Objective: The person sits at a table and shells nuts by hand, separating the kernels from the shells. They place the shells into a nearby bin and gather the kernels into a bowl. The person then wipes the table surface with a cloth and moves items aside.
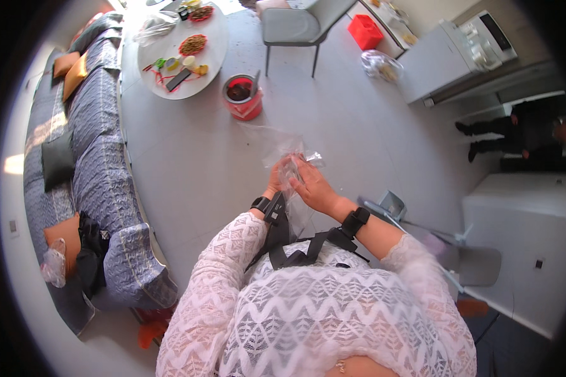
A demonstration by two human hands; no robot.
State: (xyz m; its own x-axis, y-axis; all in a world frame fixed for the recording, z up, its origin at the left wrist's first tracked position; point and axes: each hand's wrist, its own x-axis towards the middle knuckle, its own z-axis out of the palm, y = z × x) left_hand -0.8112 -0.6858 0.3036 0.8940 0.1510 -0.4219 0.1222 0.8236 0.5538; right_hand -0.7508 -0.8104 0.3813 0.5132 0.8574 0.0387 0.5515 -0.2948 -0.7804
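Note:
In front of my waist, a thin transparent plastic bag [298, 207] is bunched between my two hands. My left hand [277, 174] grips it from the left. Across from it, my right hand [317, 186] presses on the same bag, fingers extended and thumb against the film. Loose film fans out beyond the fingertips and hangs down towards my body. Past the bag, on the floor, stands a red bin [246, 112] with a grey rim, a liner and dark contents; a grey handle-like object leans in it.
A round white table [146, 80] at upper left bears plates of food, a dark remote-like object and jars. A quilt-covered sofa [99, 146] lines the left. A grey chair [292, 26], a white cabinet [431, 59] and a long-handled dustpan [392, 205] stand around. A person [530, 127] appears at right.

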